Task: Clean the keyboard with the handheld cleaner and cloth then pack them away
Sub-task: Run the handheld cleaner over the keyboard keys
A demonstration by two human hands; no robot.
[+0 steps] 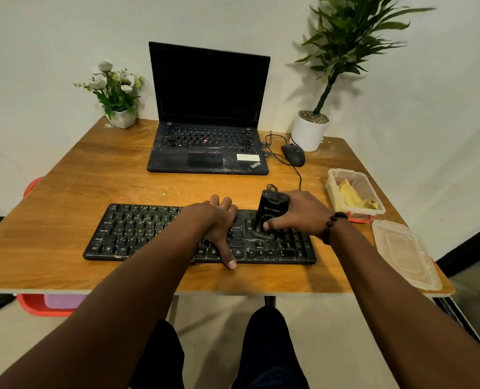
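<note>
Nearest the front edge of the worktop: black keyboard, lying flat and parallel to that edge. Left hand rests flat on its middle, fingers spread, thumb hanging over the near edge, grip wide and holding nothing. Right hand has its grip wrapped around the black handheld cleaner, which stands upright with its lower end pressed onto the keys at the right side of the keyboard. Beaded bracelet on the right wrist. Right of the keyboard near the worktop's right edge: clear lid lying flat. Just behind it, open clear plastic box with the yellow cloth crumpled inside. Further back, centre: open laptop, screen dark. Black wired mouse just right of it. Back corners: white pot of flowers left, tall potted plant right, both against the wall.
</note>
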